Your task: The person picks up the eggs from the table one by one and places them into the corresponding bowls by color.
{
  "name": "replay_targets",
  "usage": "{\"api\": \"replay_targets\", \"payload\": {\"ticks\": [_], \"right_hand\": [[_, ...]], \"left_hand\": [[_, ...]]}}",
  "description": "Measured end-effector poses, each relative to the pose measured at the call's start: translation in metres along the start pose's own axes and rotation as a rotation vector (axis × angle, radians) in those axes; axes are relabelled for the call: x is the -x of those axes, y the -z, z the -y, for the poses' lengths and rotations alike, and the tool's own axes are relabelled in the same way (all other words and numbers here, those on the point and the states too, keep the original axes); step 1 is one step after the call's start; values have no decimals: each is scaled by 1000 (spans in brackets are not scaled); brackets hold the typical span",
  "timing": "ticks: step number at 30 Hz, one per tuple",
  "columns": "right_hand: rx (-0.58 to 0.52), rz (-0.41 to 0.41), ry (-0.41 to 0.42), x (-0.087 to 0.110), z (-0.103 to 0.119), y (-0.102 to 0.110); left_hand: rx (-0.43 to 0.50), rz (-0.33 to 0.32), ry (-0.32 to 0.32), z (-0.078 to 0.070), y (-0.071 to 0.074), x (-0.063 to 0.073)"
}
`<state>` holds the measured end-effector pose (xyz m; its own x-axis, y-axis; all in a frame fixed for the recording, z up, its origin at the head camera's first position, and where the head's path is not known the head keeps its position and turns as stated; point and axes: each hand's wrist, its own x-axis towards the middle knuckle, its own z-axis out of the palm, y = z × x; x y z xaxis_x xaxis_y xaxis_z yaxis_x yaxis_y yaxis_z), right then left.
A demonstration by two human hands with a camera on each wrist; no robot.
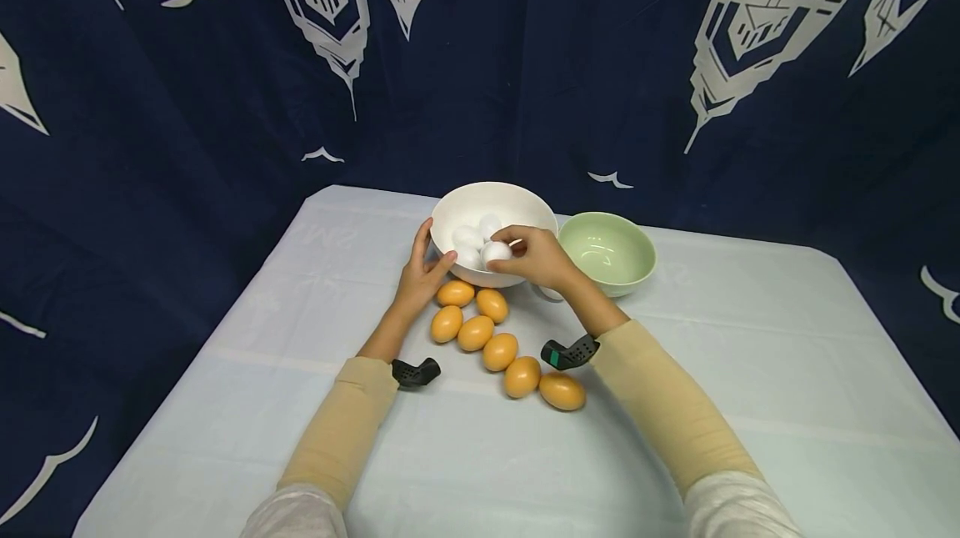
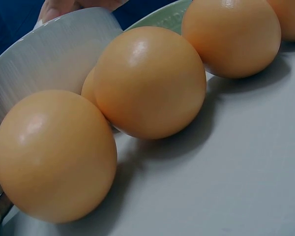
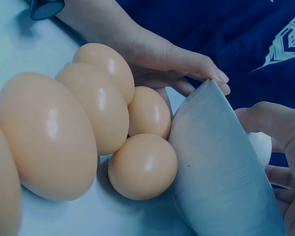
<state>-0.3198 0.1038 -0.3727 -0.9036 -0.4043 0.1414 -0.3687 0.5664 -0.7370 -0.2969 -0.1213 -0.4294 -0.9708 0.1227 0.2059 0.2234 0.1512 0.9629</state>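
The white bowl (image 1: pixel 510 203) stands near the far edge of the table, with several white eggs (image 1: pixel 467 238) inside. My left hand (image 1: pixel 423 278) holds the bowl's left side, thumb at the rim and fingers along the outer wall. Over the front of the bowl, my right hand (image 1: pixel 542 258) pinches a white egg (image 1: pixel 496 253) between thumb and fingers. That egg (image 3: pixel 259 147) shows partly behind the bowl's rim in the right wrist view. Several brown eggs (image 1: pixel 476 333) lie in a staggered line from the bowl's front toward the near right.
A green bowl (image 1: pixel 603 246) stands just right of the white one, partly behind my right forearm. A small white thing (image 1: pixel 551 294) shows beneath that forearm. A pale cloth covers the table (image 1: pixel 750 338). Behind it hangs a dark blue patterned curtain (image 1: pixel 480 87).
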Motion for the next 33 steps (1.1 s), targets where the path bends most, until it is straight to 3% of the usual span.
{"api": "replay_targets", "payload": {"ticks": [5,13,20,33], "right_hand": [[44,44,-31,-2,2,0],[199,180,-84,-11,8,4],[270,238,-110,-14,8,4],[293,254,-90,-16,8,3]], "left_hand": [[-3,0,5,-1,0,1],[15,-25,-24,36,-1,-14],[-4,-39,-25,38,-3,-14],[-36,-42,-19,35,-3,-13]]}}
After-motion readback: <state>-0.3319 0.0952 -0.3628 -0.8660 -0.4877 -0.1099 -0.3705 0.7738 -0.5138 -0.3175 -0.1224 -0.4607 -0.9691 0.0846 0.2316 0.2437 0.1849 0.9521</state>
